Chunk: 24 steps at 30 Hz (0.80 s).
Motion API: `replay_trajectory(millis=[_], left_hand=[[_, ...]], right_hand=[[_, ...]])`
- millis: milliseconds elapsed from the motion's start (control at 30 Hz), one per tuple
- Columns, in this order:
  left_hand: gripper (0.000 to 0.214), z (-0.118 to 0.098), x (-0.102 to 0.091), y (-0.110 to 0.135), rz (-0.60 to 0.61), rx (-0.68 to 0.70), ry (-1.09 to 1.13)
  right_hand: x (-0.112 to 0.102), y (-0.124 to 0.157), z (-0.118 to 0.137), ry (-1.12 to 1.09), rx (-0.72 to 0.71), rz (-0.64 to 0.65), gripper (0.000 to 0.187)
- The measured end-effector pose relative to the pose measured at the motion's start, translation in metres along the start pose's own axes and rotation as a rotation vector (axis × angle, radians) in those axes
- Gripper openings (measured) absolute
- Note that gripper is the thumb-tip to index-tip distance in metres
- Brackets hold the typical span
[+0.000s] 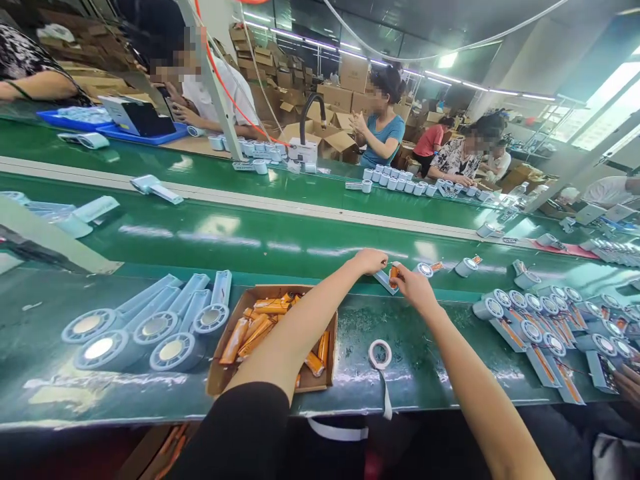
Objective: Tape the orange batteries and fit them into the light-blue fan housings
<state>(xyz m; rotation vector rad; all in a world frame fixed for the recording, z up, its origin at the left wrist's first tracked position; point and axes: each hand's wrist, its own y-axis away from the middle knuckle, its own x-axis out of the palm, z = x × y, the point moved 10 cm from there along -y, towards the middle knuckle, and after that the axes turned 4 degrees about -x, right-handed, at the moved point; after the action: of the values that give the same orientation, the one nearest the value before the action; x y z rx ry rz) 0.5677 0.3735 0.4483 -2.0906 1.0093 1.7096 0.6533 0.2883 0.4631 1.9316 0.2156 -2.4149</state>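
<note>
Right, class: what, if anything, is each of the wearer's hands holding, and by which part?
The right hand pinches an orange pack by its side; whatever the left hand may grip is too small to tell.

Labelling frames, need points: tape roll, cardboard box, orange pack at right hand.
Tape roll [381, 366]: head view, lower part of its ring.
Cardboard box [218, 379]: head view, near left corner.
Orange pack [393, 275]: head view, middle of its visible side.

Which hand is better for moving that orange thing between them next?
Probably the right hand: it holds the orange pack at the blue handle. The left hand is close by, but seems not to touch it.
</note>
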Motion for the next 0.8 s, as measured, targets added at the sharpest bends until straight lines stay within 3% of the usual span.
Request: replay_trajectory(millis=[300, 567, 800], left_hand=[[0.029, -0.004, 0.003, -0.01, -0.031, -0.042, 0.035], [0.03, -0.008, 0.008, -0.017, -0.05, -0.046, 0.059], [0.03, -0.013, 0.01, -0.023, -0.038, -0.071, 0.075]], right_hand=[[-0.004, -0.008, 0.006, 0.225, -0.012, 0.16, 0.036], [0.001, 0.006, 0.01, 0.261, 0.019, 0.215, 0.044], [0.017, -0.006, 0.012, 0.19, 0.03, 0.283, 0.046]])
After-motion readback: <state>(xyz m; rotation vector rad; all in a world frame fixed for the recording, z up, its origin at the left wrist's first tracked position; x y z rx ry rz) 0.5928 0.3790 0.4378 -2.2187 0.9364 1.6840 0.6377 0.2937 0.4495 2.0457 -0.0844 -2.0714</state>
